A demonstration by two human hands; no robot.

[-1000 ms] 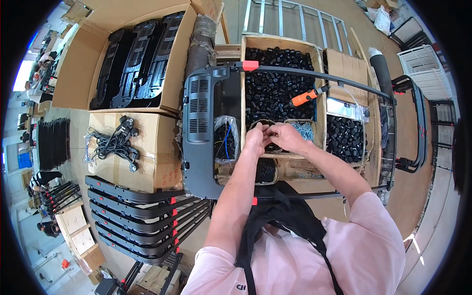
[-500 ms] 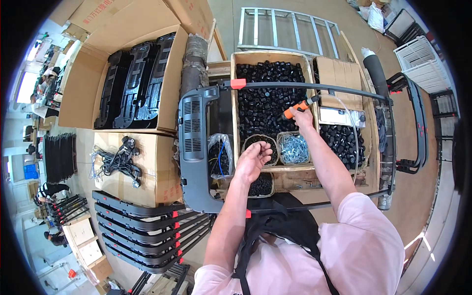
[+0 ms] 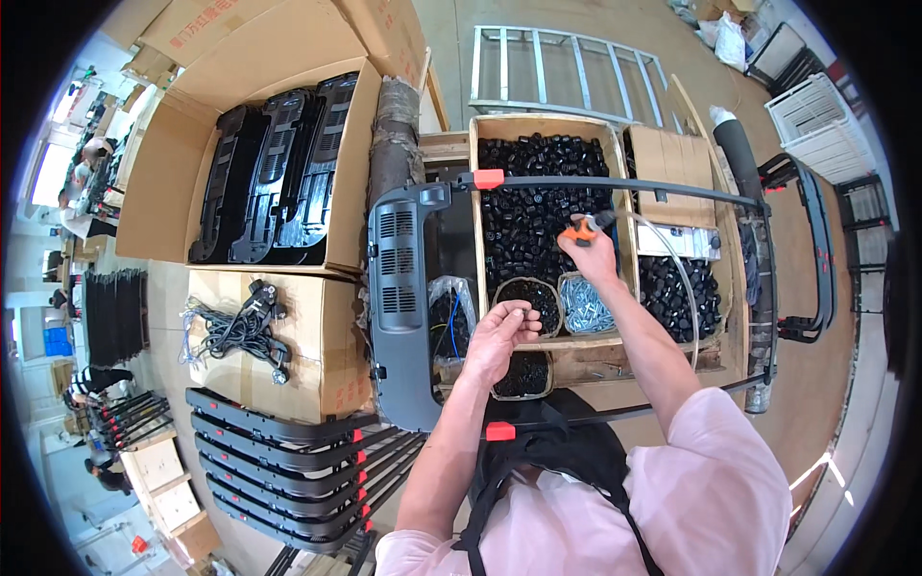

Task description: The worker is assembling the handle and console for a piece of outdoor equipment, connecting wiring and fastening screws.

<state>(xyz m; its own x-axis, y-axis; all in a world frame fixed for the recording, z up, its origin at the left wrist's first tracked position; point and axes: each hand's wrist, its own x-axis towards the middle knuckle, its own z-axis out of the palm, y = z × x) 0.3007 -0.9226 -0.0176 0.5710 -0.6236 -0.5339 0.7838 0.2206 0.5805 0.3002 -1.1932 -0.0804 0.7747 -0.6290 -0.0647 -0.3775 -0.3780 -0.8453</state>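
My right hand (image 3: pixel 594 257) is closed round an orange and black powered screwdriver (image 3: pixel 580 231). It is above a wooden bin of black plastic caps (image 3: pixel 538 216), and a pale hose (image 3: pixel 672 245) curves away near the tool. My left hand (image 3: pixel 499 338) has its fingers pinched together over small containers of dark screws (image 3: pixel 535 296); whatever is between its fingertips is too small to make out. Beside these lies a container of silver screws (image 3: pixel 586 303). A black frame (image 3: pixel 615 181) with a vented housing (image 3: pixel 398 278) and red clips (image 3: pixel 489 180) spans the bins, around both hands.
Left of the frame stand an open carton (image 3: pixel 163 182) of black vented parts and a box topped with a cable bundle (image 3: pixel 252 326). Several black frames (image 3: pixel 274 470) are stacked below. More black caps (image 3: pixel 680 298) fill a bin at the right. A metal rack (image 3: pixel 576 67) lies beyond.
The screwdriver has turned and come slightly nearer, still in my right hand. My left hand has moved a little right and down, its fingers drawn closer together. The whole view has shifted slightly.
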